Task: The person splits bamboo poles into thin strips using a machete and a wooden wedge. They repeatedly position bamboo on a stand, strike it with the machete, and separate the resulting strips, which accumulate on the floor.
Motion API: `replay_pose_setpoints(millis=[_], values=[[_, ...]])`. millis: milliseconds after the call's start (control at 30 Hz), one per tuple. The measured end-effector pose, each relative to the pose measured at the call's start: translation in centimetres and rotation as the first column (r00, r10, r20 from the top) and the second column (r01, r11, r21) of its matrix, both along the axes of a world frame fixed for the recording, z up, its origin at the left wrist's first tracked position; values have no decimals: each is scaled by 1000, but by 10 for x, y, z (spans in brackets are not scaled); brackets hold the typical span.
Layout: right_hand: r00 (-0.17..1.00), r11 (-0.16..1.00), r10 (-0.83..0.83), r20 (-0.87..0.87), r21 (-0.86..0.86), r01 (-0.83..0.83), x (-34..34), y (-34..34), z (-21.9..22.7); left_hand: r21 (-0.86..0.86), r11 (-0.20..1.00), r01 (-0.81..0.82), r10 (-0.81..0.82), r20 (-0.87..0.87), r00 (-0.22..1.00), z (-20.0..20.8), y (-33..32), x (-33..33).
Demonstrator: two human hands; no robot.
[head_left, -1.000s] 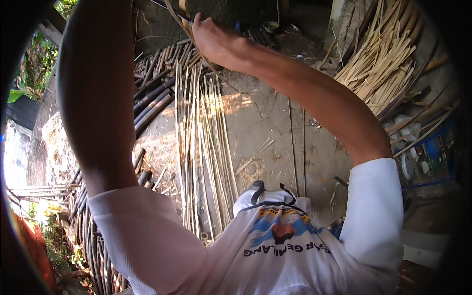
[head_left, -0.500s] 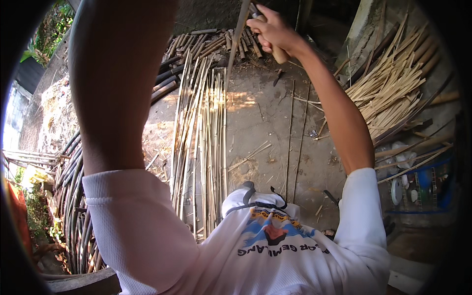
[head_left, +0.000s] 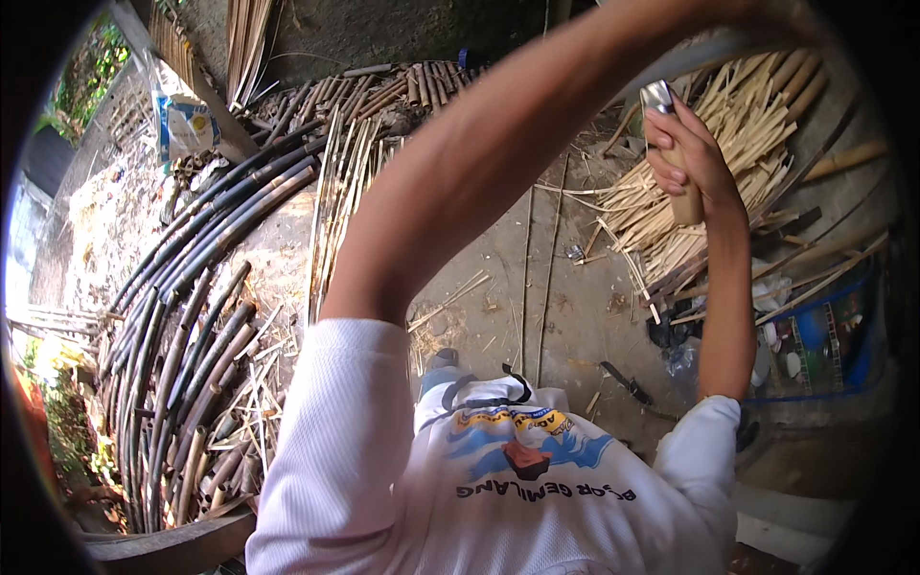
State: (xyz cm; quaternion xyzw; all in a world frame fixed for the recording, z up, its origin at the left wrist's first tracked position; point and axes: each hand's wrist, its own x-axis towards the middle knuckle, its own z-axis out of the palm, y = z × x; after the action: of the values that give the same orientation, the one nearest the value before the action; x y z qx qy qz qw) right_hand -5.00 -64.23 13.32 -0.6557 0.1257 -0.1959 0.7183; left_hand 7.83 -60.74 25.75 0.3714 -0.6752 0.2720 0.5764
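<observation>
My right hand [head_left: 688, 158] is closed round the pale handle of a wooden-handled tool [head_left: 688, 206], whose shiny metal collar shows above my fingers. I cannot make out its working end. Behind this hand lies a heap of split bamboo strips [head_left: 623, 201]. My left forearm [head_left: 498, 153] reaches across in front of me to the upper right. The left hand is smeared and dark at the picture's edge, so its fingers and anything in them cannot be told. A blurred grey band [head_left: 709, 56] runs beneath that wrist, its kind unclear.
Long bamboo strips [head_left: 331, 182] lie on the concrete floor [head_left: 460, 254] left of centre. Dark bamboo poles [head_left: 240, 206] curve along the left side. Short cut bamboo pieces [head_left: 431, 84] line the back. A blue crate [head_left: 815, 350] stands at the right.
My left arm has swung from the upper left across to the upper right. My right hand has moved right and lower, still gripping the tool. The view has turned somewhat leftward.
</observation>
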Motion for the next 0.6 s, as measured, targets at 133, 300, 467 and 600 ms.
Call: replay_pose_setpoints(millis=[133, 300, 467, 600], values=[[990, 999, -45, -130, -20, 43, -64, -25, -11, 486, 836, -255, 227, 116, 967, -72, -38, -77], [987, 996, 10, -162, 90, 5, -101, -11, -11, 490, 871, -23, 118, -164, 979, -70, -78, -114], [993, 982, -20, -114, 183, 41, -129, -31, 12, 582, 813, -10, 156, -201, 967, -43, -102, -141], [990, 982, -124, -61, 137, 132, -147, -46, 61, 321, 925, -201, 203, 29, 979, 18, -173, -148]])
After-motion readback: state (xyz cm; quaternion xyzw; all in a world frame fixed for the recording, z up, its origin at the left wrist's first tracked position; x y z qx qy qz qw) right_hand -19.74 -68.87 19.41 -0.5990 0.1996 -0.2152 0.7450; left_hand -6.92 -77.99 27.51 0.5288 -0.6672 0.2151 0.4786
